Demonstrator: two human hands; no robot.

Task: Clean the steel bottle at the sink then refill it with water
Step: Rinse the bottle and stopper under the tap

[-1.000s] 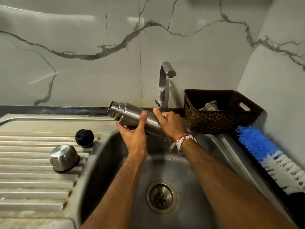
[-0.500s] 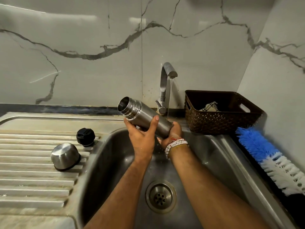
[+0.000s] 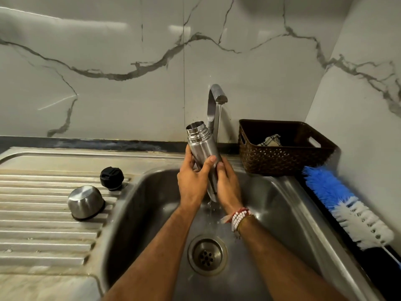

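Steel sink point(image 3: 138, 192) up close, drain point(image 3: 207, 254) nearest the camera at the bottom of the basin, and both forearms reaching in over it. Right wrist has a white and red bead bracelet point(image 3: 238, 218). Both hands are wrapped around the steel bottle point(image 3: 202, 151): the left hand point(image 3: 192, 181) grips its middle with the thumb across the front, and the right hand point(image 3: 227, 185) holds the lower part, thumb pointing up along the side. Bottle's over the basin, nearly upright, leaning a little left, mouth open at the top, with water running off its base. On the ribbed drainboard point(image 3: 32, 224) to the left sit a steel cup lid point(image 3: 85, 202), rim down, and a black stopper point(image 3: 112, 178) just behind it. Over on the right edge lies a blue and white bottle brush point(image 3: 338, 203), and behind it a brown woven basket point(image 3: 282, 161) with a cloth point(image 3: 270, 140) inside. The tap point(image 3: 213, 101) is running, a thin stream point(image 3: 219, 120) dropping just right of the bottle's neck. Grey-veined marble wall point(image 3: 108, 83) at the back.
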